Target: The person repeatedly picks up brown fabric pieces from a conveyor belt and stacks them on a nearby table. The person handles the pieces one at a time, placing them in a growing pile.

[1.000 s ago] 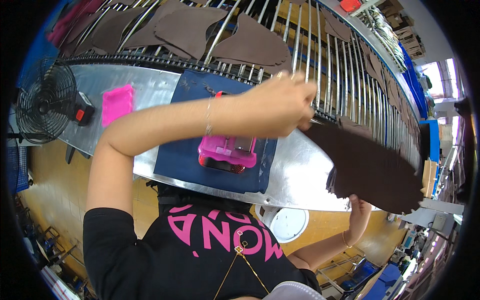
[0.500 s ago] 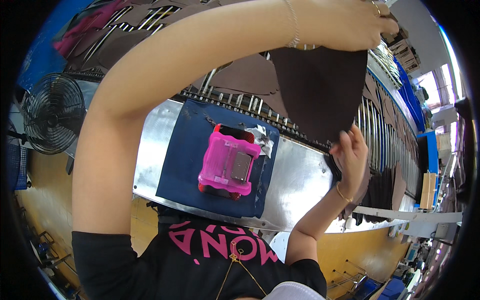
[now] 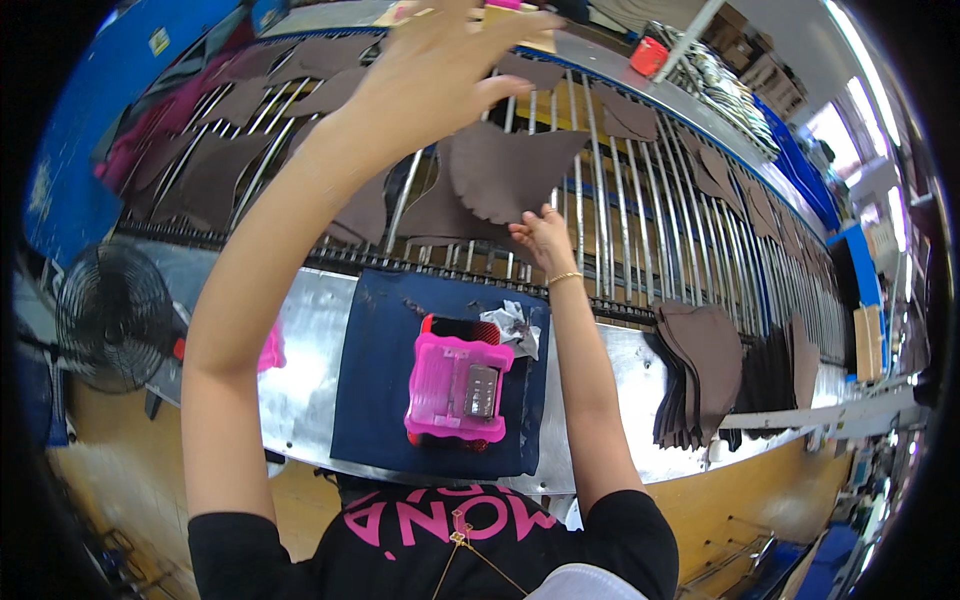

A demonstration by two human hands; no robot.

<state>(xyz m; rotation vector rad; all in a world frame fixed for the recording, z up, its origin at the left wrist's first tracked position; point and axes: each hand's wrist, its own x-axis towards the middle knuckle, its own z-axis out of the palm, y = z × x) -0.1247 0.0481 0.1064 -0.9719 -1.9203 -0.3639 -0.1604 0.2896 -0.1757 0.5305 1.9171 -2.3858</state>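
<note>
My left hand (image 3: 440, 75) is raised over the far side of a rack of metal bars, slightly blurred, fingers spread and holding nothing. My right hand (image 3: 545, 238) reaches to the rack's near side, its fingers closed at the lower edge of a brown leather-like cut piece (image 3: 515, 170). This piece has a scalloped edge and overlaps another brown piece (image 3: 430, 215) on the bars. On a dark blue mat (image 3: 375, 370) in front of me sits a pink plastic holder (image 3: 435, 385) with a small metal block (image 3: 481, 391) in it.
A stack of brown cut pieces (image 3: 705, 370) lies on the metal table (image 3: 620, 400) to the right. More brown pieces (image 3: 210, 175) are spread along the bars (image 3: 600, 200). A black fan (image 3: 110, 315) stands at the left. Crumpled silvery material (image 3: 515, 328) lies beside the pink holder.
Both hands have moved left, away from the right side of the rack. The dark piece hanging from my left hand is no longer in it. My right hand is now at another piece's edge.
</note>
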